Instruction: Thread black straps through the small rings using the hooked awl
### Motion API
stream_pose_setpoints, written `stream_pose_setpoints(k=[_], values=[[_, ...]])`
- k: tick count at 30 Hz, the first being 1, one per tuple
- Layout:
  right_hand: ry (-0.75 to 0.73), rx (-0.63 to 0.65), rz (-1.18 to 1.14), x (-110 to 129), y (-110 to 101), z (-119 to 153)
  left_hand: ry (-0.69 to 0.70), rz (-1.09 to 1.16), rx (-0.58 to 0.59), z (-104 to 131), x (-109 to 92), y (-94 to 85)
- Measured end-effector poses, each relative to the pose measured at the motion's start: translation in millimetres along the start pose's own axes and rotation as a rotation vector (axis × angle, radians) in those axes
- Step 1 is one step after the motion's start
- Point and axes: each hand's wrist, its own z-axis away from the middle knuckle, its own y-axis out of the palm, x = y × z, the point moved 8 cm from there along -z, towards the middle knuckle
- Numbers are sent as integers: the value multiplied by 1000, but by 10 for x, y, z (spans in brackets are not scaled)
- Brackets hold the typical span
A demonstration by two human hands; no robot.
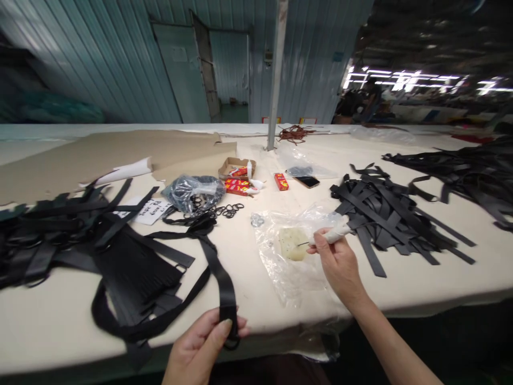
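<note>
Near the table's front edge my left hand (208,339) pinches the end of a black strap (226,289), thumb on top, with a dark ring at its end. The strap runs back towards a pile on the left. My right hand (336,262) is closed around a white glue bottle (334,232) with a thin dark needle-like tip. That tip points left, over a yellowish translucent pad (292,244) lying on a clear plastic bag (272,272). Whether the tip touches the pad I cannot tell.
Black straps with rings (40,240) lie left; a heap of cut black strips (388,214) lies right. Behind are a bag of dark rings (194,192), loose rings (230,210), red-yellow boxes (281,182), a phone (307,182) and a metal post (276,75).
</note>
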Motion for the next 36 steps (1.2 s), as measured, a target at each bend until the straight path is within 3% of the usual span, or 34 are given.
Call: stream_pose_setpoints(k=[3, 5, 7, 11, 14, 19, 33, 36], values=[[76, -81, -90, -40, -119, -22, 225, -177, 63, 55, -286, 37], [206, -220, -312, -119, -241, -18, 404, -320, 92, 112, -463, 69], [339, -280, -530, -135, -267, 45, 596, -461, 108, 189, -600, 100], [455, -133, -633, 158, -103, 341, 978, -666, 149, 391, -746, 193], [484, 54, -656, 414, 148, 630, 1151, -720, 172, 492, -765, 233], [499, 221, -701, 605, 421, 890, 1228, -815, 250, 547, -670, 260], [502, 278, -677, 549, 542, 1060, 1263, -879, 244, 614, -639, 242], [515, 278, -674, 511, 554, 1076, 1259, -860, 191, 611, -692, 247]])
